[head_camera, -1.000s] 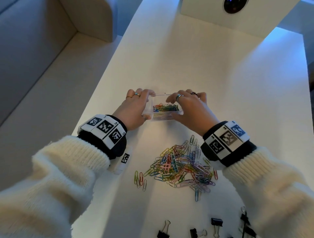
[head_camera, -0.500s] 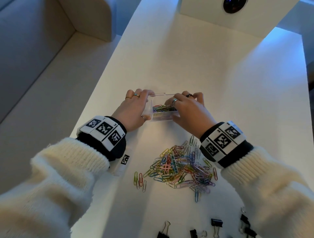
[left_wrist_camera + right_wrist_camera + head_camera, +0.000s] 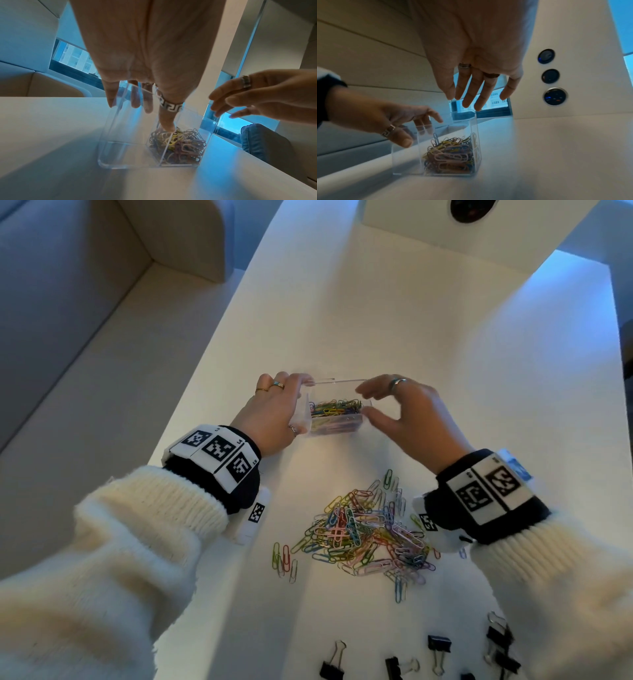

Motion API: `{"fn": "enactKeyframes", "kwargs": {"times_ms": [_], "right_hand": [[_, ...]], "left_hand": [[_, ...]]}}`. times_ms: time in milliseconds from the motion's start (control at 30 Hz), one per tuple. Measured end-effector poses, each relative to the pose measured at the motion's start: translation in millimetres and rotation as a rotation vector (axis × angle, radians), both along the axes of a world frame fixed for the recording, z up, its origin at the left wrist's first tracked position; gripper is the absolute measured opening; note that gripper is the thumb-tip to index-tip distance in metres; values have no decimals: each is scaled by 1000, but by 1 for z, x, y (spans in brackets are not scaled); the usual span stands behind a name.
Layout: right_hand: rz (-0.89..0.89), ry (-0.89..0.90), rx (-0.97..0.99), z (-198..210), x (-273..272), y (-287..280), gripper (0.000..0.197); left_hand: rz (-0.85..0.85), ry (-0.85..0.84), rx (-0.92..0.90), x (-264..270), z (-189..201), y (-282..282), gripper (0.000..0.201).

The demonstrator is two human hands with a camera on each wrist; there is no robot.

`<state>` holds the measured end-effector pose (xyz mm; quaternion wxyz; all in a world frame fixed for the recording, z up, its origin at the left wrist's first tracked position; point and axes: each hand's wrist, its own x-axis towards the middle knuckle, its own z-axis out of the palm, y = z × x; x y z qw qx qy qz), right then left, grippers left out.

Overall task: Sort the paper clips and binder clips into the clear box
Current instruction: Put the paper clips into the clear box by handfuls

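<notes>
Standing on the white worktop (image 3: 428, 344), the clear box (image 3: 337, 419) is gripped at its left end by the left hand (image 3: 270, 419), whose thumb is pressed on the near wall while the fingers (image 3: 148, 102) are curled over the far rim. Two compartments are seen in the box: the right one is filled with coloured paper clips (image 3: 449, 155), too tangled to be counted, and nothing can be made out in the left one. The right hand (image 3: 416, 422) is held just above and right of the box with its fingers (image 3: 470, 93) spread and straight, nothing being held. A loose pile of paper clips (image 3: 368, 529) lies nearer, between the two wrists, with four stray clips (image 3: 284, 558) just to its left. Along the near edge, about six black binder clips (image 3: 438, 648) are seen, some cut off by the frame.
</notes>
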<state>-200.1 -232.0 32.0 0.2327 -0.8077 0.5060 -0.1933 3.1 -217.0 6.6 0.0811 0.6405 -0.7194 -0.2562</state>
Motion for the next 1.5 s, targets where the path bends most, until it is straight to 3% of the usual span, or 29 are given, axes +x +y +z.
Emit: {"fn": "enactKeyframes", "kwargs": {"times_ms": [100, 200, 333, 400, 467, 533, 600, 700, 800, 933, 1033, 1133, 1267, 1400, 1500], "right_hand": [[-73, -32, 70, 2, -20, 10, 23], [-114, 37, 224, -6, -41, 23, 27], [-32, 246, 491, -21, -57, 51, 43], [33, 297, 551, -30, -59, 67, 50], [88, 332, 565, -39, -59, 80, 55], [141, 386, 537, -45, -59, 91, 59], [176, 429, 513, -48, -57, 97, 60], [226, 456, 499, -49, -56, 107, 60], [250, 393, 526, -44, -56, 114, 57], [-67, 190, 507, -37, -71, 121, 55], [-273, 188, 621, -38, -79, 131, 58], [-207, 259, 690, -43, -69, 144, 62], [-147, 168, 627, -42, -62, 149, 59], [-256, 219, 535, -43, -83, 146, 59], [-177, 285, 614, -48, -82, 150, 67]], "left_hand": [[-18, -48, -13, 1, -1, -2, 76], [-4, -50, -232, 7, 3, 12, 83], [38, 80, -479, 13, 7, 56, 60], [-38, 117, -401, 14, -3, 88, 54], [-157, 91, -167, 11, -18, 121, 66], [-272, -49, 115, 5, -33, 147, 89], [-333, -212, 247, -3, -47, 160, 91], [-332, -326, 278, -23, -55, 159, 87], [-335, -336, 286, -46, -54, 149, 81], [-313, -241, 281, -64, -45, 137, 78], [-271, -242, 264, -75, -43, 128, 78], [-318, -251, 308, -90, -45, 123, 74], [-339, -118, 308, -95, -34, 122, 65], [-235, -124, 208, -69, -24, 130, 77], [-244, -173, 322, -66, -28, 142, 80]]}}
